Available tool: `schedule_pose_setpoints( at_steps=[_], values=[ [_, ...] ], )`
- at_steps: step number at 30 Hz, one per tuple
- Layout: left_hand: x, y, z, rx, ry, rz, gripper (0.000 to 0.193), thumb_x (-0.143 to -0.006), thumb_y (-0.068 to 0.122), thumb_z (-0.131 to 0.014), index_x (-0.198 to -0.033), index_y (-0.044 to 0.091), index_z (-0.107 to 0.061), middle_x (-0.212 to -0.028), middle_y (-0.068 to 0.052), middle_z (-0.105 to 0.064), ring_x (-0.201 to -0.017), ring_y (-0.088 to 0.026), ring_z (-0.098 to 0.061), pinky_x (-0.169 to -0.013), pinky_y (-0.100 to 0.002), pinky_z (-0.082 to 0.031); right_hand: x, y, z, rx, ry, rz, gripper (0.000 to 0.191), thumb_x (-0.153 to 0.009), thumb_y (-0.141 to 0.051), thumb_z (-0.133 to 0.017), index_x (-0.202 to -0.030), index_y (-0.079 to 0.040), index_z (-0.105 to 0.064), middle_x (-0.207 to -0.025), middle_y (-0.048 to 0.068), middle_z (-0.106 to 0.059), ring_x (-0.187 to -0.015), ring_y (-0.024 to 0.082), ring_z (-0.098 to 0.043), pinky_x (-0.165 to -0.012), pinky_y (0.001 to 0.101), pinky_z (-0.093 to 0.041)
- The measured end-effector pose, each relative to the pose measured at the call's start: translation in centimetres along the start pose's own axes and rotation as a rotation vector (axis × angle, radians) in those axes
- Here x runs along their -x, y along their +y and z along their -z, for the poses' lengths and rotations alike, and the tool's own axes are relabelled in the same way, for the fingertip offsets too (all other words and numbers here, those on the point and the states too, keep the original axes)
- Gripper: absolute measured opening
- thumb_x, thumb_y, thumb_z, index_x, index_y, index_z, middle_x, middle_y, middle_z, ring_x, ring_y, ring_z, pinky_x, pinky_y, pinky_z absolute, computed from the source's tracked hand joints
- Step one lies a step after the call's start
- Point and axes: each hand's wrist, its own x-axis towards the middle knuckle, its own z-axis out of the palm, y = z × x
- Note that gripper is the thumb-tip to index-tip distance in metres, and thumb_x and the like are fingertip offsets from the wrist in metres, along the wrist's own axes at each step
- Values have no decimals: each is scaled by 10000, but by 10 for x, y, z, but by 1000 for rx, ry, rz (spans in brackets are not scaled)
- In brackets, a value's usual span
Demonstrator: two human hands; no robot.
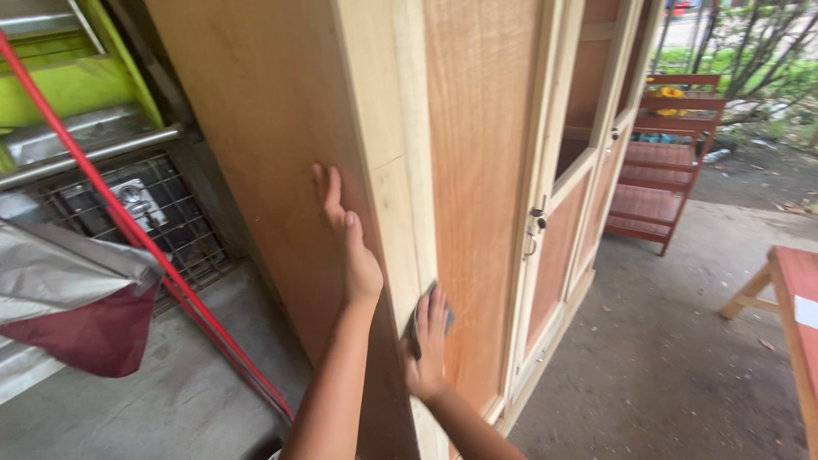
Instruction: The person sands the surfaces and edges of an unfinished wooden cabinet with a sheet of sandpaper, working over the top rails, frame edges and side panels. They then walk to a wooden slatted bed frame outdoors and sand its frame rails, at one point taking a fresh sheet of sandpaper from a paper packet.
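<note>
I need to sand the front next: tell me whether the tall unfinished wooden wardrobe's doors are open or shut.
Shut. The tall unfinished wooden wardrobe's doors lie flush in their pale frame, with no gap showing at the small metal latch.

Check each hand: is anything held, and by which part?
The right hand presses a small dark sanding pad against the wardrobe front, fingers over its top. The left hand holds nothing, lying flat on the side panel.

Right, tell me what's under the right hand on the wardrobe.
A small dark sheet, likely sandpaper, lies under the right hand, pressed against the pale front frame of the wooden wardrobe. The fingers cover most of the sheet, so its size and texture stay hidden.
</note>
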Motion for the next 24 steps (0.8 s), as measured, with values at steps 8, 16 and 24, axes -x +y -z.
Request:
schedule_pose_setpoints(
  at_steps=[8,16,24],
  values=[
    [96,76,-72,-380,6,-51,536,-1086,293,-479,-1563,52,-433,-1755,-167,-159,-1666,-392,-82,-1324,-636,31,49,30,94,-464,100,-390,650,-1107,-298,-390,-1628,-6,-135,-1683,203,-157,-1561,318,-136,-1249,450,-153],
    [216,174,-198,6,-457,284,556,-1037,323,-481,-1555,122,-454,-1721,-158,-245,-1617,-403,-150,-1219,-706,-25,106,11,300,-401,784,-701,552,-1086,-328,-457,-1500,37,-435,-1349,109,-540,-1221,198,-528,-1040,377,-438],
    [364,319,-301,343,-766,415,563,-1027,299,-450,-1565,137,-412,-1716,-145,-237,-1599,-380,-161,-1201,-684,-92,198,-103,513,-19,1001,-546,476,-1069,-294,-460,-1436,9,-476,-1332,84,-578,-1199,166,-556,-1038,340,-444]
  ],
)
